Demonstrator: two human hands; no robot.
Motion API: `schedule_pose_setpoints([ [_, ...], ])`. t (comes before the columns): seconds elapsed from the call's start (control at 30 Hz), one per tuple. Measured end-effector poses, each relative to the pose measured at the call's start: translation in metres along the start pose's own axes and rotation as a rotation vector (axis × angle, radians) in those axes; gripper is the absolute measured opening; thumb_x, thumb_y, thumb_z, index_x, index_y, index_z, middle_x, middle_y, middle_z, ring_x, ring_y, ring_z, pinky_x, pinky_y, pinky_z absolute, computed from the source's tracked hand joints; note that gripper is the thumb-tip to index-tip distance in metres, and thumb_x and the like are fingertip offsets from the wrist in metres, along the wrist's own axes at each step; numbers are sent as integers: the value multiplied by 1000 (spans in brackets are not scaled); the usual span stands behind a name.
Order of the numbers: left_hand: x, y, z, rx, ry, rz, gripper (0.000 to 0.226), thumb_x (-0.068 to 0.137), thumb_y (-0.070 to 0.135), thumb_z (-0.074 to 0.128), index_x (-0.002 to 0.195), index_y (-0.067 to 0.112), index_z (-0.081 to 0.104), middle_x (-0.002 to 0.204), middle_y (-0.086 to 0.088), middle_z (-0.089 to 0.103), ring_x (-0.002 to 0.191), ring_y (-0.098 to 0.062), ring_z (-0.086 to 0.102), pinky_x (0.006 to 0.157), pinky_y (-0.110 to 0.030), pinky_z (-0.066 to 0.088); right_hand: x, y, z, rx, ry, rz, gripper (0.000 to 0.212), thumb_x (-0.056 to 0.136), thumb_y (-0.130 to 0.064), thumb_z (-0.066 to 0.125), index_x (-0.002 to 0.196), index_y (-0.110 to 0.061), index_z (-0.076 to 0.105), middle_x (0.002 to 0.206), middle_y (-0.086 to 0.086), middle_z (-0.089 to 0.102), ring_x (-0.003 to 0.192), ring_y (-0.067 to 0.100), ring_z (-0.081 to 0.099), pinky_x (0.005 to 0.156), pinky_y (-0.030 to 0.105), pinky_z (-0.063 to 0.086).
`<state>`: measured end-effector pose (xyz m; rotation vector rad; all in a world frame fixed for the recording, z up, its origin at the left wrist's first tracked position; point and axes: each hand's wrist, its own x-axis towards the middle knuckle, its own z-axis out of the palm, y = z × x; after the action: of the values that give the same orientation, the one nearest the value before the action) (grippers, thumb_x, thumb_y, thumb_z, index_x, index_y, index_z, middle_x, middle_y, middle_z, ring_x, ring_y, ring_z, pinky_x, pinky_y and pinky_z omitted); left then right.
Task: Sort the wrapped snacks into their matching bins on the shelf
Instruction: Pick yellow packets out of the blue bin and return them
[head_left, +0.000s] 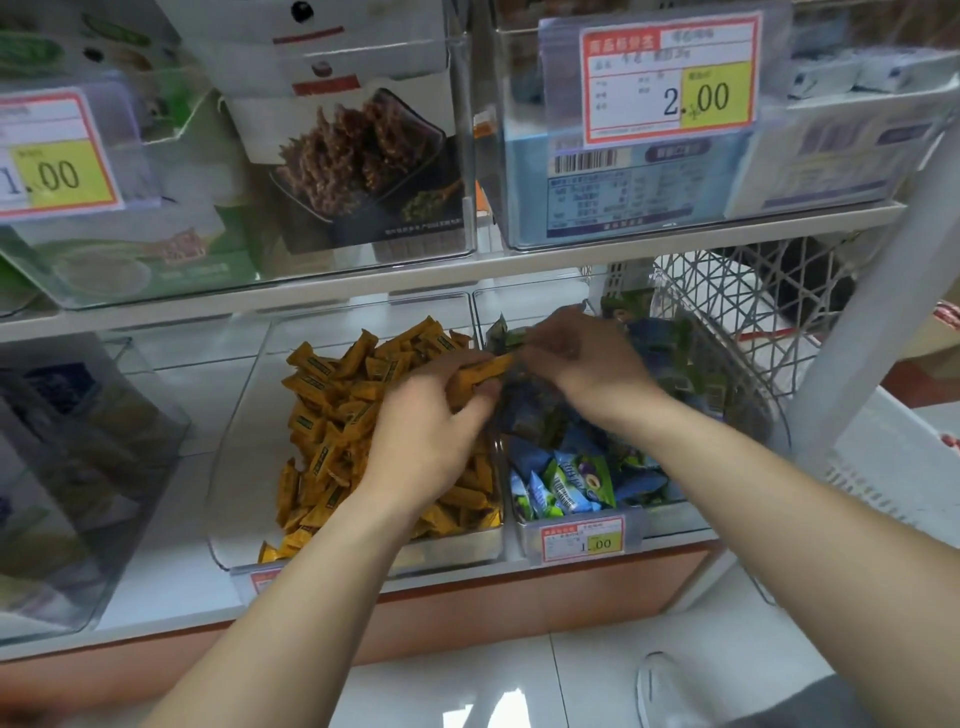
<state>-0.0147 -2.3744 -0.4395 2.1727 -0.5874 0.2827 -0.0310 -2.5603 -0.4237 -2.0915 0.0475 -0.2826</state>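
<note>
Wrapped snacks fill two clear bins on the lower shelf in front of you: the left bin holds a heap of orange wrapped bars, and the right bin, with a 1.00 price tag on its front, holds blue and green packets. Your left hand sits over the divide between the bins, fingers clamped on a few orange bars. Your right hand reaches over the right bin, fingers pinched on a green packet, almost touching the left hand. Just beyond to the right is a white lattice basket. Above, the upper shelf carries clear bins of boxed goods and a 2.00 price label.
</note>
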Motion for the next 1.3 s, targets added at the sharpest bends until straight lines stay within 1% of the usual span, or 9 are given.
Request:
schedule_pose_setpoints([
  [0.17, 1, -19, -10, 0, 45, -167, 20, 90, 36, 66, 110, 34, 65, 69, 20, 53, 75, -23, 63, 55, -10, 35, -8, 17, 24, -591, -542, 148, 39, 88, -34, 69, 123, -21, 63, 118, -2, 65, 103, 21, 62, 85, 33, 53],
  [0.3, 0, -23, -11, 9, 18, -143, 19, 89, 36, 67, 108, 37, 64, 66, 20, 51, 60, -3, 49, 50, -5, 34, 2, 12, 12, -576, -433, 105, 35, 88, -22, 69, 122, -24, 65, 119, -1, 64, 108, 20, 61, 86, 31, 52],
  [0.53, -1, -24, -11, -7, 0, -133, 17, 88, 33, 68, 104, 38, 65, 61, 21, 50, 55, 2, 48, 50, -5, 34, 11, 20, -9, -739, 12, -58, 38, 88, -20, 61, 126, -22, 61, 125, 9, 55, 121, 32, 48, 91, 39, 47],
  [0.63, -1, -23, -13, -4, -2, -127, 16, 88, 33, 67, 103, 39, 64, 63, 22, 53, 58, 7, 52, 52, -4, 35, 11, 17, 13, -476, -209, -74, 18, 87, -14, 63, 100, -24, 69, 102, 1, 66, 101, 22, 63, 76, 31, 51],
  [0.73, -2, -22, -14, -13, 0, -125, 16, 88, 33, 68, 101, 42, 63, 68, 25, 56, 64, 12, 54, 53, -3, 35, 13, 26, 27, -633, -543, 39, 40, 86, -21, 70, 125, -26, 65, 116, 0, 68, 103, 20, 65, 82, 33, 56],
  [0.9, -4, -26, -17, -26, -22, -147, 16, 88, 33, 67, 102, 41, 64, 60, 24, 57, 60, 6, 55, 51, -4, 35, 22, 39, 33, -718, -727, 92, 68, 82, -35, 78, 143, -28, 49, 133, -3, 61, 113, 20, 60, 91, 33, 53],
  [0.97, -5, -29, -20, -34, -32, -153, 16, 88, 33, 67, 102, 42, 64, 58, 28, 58, 56, 6, 55, 48, -5, 34, 23, 44, 37, -688, -832, 155, 70, 84, -31, 76, 147, -25, 44, 130, -5, 60, 101, 14, 61, 80, 26, 53],
  [1.17, -7, -35, -25, -61, -30, -180, 18, 88, 34, 67, 106, 39, 66, 61, 21, 63, 52, 0, 57, 45, -8, 35, 26, 46, 43, -740, -743, 131, 63, 83, -15, 71, 142, -22, 48, 130, 4, 61, 91, 16, 60, 61, 18, 49],
  [1.3, -9, -39, -31, -73, -41, -218, 19, 87, 36, 67, 105, 42, 66, 57, 22, 61, 42, 0, 51, 40, -10, 31, 26, 48, 49, -861, -707, 99, 47, 84, -11, 65, 129, -20, 59, 117, 6, 66, 100, 24, 64, 81, 35, 57],
])
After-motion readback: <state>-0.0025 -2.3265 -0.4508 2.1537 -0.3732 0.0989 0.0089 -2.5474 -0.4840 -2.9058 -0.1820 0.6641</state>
